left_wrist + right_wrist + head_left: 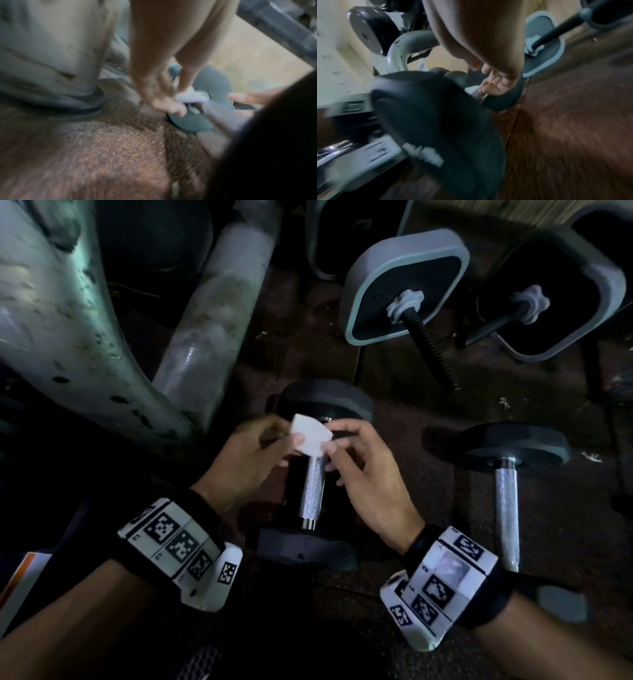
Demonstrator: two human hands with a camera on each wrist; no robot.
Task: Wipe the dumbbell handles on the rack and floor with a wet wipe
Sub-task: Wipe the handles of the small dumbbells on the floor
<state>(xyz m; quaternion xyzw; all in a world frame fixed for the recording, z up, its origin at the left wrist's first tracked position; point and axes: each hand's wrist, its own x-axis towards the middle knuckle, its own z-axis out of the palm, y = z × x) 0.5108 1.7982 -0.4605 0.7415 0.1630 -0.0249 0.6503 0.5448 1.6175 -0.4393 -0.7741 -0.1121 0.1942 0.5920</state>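
Note:
A black-headed dumbbell (325,402) lies on the floor below me, its knurled steel handle (312,491) pointing away. My left hand (274,446) pinches a small white wet wipe (311,438) just above the far end of that handle; the left wrist view shows the wipe (190,96) bunched in the fingers (168,105). My right hand (334,450) hovers at the wipe's right edge with loosely spread fingers (489,86), and nothing held. A second dumbbell's handle (506,508) lies to the right.
Thick grey rack tubes (68,320) rise at the left. Two adjustable dumbbells with grey square plates (404,285) and threaded bars stand behind on the dark rubber floor (428,412). A round weight plate (366,28) hangs on the rack.

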